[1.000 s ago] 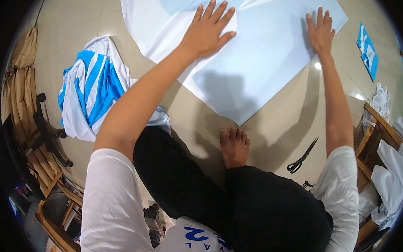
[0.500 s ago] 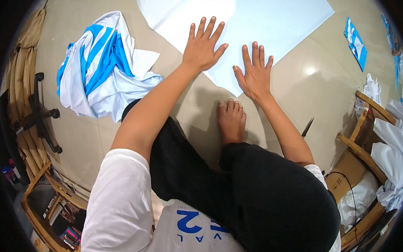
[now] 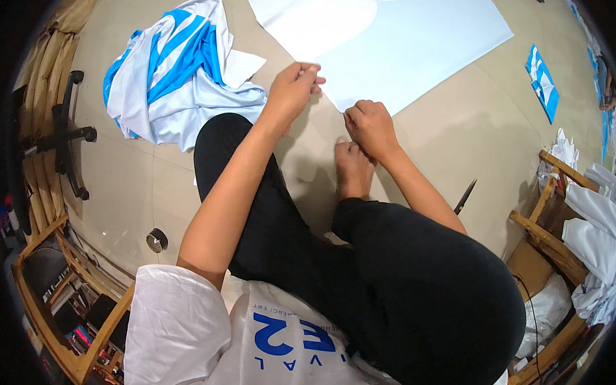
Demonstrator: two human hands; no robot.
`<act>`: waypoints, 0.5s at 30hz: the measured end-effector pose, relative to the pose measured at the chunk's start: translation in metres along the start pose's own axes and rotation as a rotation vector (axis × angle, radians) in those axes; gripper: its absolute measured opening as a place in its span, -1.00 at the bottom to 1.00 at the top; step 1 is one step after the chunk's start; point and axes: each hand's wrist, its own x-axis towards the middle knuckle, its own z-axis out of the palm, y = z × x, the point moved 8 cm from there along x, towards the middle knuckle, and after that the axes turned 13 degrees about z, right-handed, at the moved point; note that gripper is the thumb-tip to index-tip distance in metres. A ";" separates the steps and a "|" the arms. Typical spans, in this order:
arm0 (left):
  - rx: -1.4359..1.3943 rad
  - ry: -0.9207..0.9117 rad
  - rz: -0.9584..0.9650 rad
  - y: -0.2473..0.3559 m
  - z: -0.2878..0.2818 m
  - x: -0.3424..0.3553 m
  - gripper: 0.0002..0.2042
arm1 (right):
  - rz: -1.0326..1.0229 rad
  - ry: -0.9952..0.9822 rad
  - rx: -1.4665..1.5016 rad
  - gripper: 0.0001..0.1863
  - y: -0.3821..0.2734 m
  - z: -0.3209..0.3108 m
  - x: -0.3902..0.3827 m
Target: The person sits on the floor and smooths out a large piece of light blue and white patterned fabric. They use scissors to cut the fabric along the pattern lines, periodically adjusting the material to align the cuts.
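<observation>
A large piece of pale white cloth (image 3: 411, 50) lies flat on the floor, its near corner pointing toward me. My left hand (image 3: 294, 94) is at the cloth's left edge with its fingers curled together; whether they pinch the edge is hidden. My right hand (image 3: 373, 128) is closed at the near corner, just above my bare foot (image 3: 353, 174), and its fingertips appear to grip the cloth there. To the left, a crumpled heap of white and blue striped fabric (image 3: 182, 81) rests beside my knee.
Scissors (image 3: 465, 197) lie right of my right forearm. A black roll of tape (image 3: 157, 240) stands at the left. A folded blue and white piece (image 3: 543, 82) is at the far right. Wooden frames (image 3: 550, 235) with white scraps stand right; a black chair base (image 3: 65, 136) stands left.
Both hands have drawn back toward me from lying spread flat on the cloth, and their fingers have curled in. The view has shifted, bringing the tape roll into sight.
</observation>
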 end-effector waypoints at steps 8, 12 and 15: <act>-0.176 -0.076 -0.416 -0.102 0.015 0.001 -0.71 | 0.282 -0.128 0.379 -0.86 0.023 0.000 0.017; -0.242 -0.116 -0.425 -0.111 0.043 -0.002 -0.68 | 0.432 -0.231 0.535 -0.83 0.040 0.003 0.016; -0.270 -0.086 -0.421 -0.114 0.045 0.000 -0.67 | 0.443 -0.277 0.552 -0.85 0.040 0.005 0.017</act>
